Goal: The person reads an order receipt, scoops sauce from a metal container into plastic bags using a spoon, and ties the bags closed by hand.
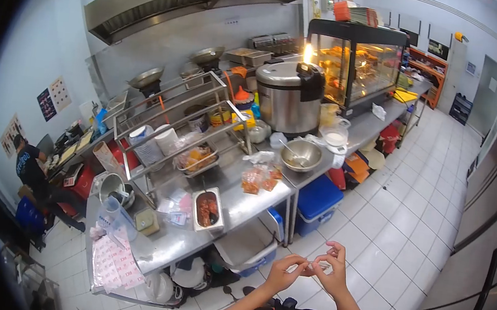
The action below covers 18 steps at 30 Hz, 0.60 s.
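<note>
I have both hands in view over the tiled floor (pixel 391 264), well off the bench (pixel 242 212). The left hand (pixel 286 272) and right hand (pixel 333 271) meet at the fingertips, thumb and forefinger drawn narrow on each, with the right hand's other fingers raised. I cannot tell whether either pinch is fully closed or holds something small.

The things nearest them sit lower down: a blue cooler (pixel 320 194), lid on, by the bench legs, and a pale open bin (pixel 261 256) jutting from under the bench edge.

Up on the bench I see a metal pan (pixel 210 228) of reddish food, bagged orange food (pixel 260 178) behind it, and a steel bowl (pixel 309 152) with a utensil resting in it. A large steel cooker (pixel 288 98) stands beyond, near a lit display case (pixel 358 32). At far left, a person in black (pixel 32 162) faces another worktop.
</note>
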### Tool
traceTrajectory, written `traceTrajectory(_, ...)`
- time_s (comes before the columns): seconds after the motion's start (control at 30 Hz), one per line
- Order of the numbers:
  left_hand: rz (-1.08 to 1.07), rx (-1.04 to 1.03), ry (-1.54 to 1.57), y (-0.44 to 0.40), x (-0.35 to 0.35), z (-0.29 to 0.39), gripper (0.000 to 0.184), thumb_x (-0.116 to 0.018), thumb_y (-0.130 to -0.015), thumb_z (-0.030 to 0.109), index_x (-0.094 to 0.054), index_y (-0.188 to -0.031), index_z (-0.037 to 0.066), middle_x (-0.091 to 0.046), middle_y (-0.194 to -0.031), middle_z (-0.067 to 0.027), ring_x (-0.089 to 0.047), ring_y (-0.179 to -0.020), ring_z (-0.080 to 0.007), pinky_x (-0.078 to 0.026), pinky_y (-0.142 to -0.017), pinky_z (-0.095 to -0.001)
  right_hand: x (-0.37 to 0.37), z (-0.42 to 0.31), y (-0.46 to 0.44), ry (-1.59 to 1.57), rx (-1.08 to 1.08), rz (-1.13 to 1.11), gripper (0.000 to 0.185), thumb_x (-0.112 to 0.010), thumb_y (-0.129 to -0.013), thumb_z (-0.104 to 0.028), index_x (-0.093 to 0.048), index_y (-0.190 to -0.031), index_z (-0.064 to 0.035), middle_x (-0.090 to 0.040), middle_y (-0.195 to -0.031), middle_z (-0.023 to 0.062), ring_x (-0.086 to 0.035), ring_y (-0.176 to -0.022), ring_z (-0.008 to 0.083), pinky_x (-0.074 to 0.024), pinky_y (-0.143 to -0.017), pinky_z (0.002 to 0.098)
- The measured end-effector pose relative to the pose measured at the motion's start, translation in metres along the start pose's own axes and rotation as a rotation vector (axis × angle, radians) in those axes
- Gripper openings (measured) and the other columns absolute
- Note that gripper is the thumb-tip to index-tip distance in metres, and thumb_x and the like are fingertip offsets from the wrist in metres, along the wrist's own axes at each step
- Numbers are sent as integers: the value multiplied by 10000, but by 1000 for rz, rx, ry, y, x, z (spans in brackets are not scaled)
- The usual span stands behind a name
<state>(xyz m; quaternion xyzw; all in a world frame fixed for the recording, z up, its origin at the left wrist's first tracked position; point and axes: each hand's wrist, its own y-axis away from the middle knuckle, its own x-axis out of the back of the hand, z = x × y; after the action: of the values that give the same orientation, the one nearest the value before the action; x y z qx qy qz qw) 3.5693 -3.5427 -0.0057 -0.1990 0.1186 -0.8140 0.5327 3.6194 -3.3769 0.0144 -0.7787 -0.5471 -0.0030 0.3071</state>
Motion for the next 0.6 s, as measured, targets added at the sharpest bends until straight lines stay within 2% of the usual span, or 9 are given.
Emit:
traceTrajectory(0.1, -20, -10, -49, 19, -23, 18, 100, -649, -824, 28, -685, -913, 0, -696, -846, -111, -673, -768, -215, -512, -711, -300, 26, 0, 23, -40, -43, -77, 106, -750, -682, -118, -690, -767, -104, -384, -1356, 143, -474, -1053, 249, -390, -901, 396)
traceTrajectory(0.2, -13, -49, -125, 32, -30, 41, 81, -678, -806, 43, -689, -874, 1, -702, -836, -115, -687, -750, -218, -518, -678, -293, 35, 0, 42, -30, -34, -51, 110, -757, -683, -151, -693, -764, -113, -295, -1434, 147, -467, -1110, 269, -383, -945, 427)
traceTrajectory(0.3, -5, -44, -205, 47, -36, 52, 84, -701, -785, 59, -689, -846, 3, -701, -831, -123, -691, -745, -229, -520, -664, -292, 38, 6, 51, -174, -32, -113, 116, -760, -682, -156, -693, -771, -126, -246, -1457, 146, -465, -1112, 278, -390, -949, 436)
traceTrajectory(0.4, -19, -49, -246, 58, -41, 59, 97, -716, -771, 76, -682, -832, 8, -691, -805, -119, -684, -730, -235, -521, -659, -296, 39, 7, 60, -184, -56, -155, 118, -766, -693, -168, -684, -770, -130, -217, -1481, 147, -459, -1127, 282, -404, -945, 427)
traceTrajectory(0.5, -33, -121, -269, 67, -38, 57, 106, -715, -764, 69, -676, -844, 10, -671, -785, -111, -662, -692, -222, -513, -638, -300, 39, 4, 67, -239, -67, -187, 119, -750, -682, -146, -675, -772, -126, -242, -1487, 157, -459, -1120, 276, -403, -945, 424)
traceTrajectory(0.6, -113, -33, -236, 70, -32, 76, 116, -712, -775, 80, -645, -844, 16, -639, -761, -115, -632, -697, -279, -510, -675, -336, 37, 0, 74, -258, -64, -204, 105, -733, -664, -120, -670, -749, -124, -272, -1480, 160, -459, -1121, 273, -392, -951, 420)
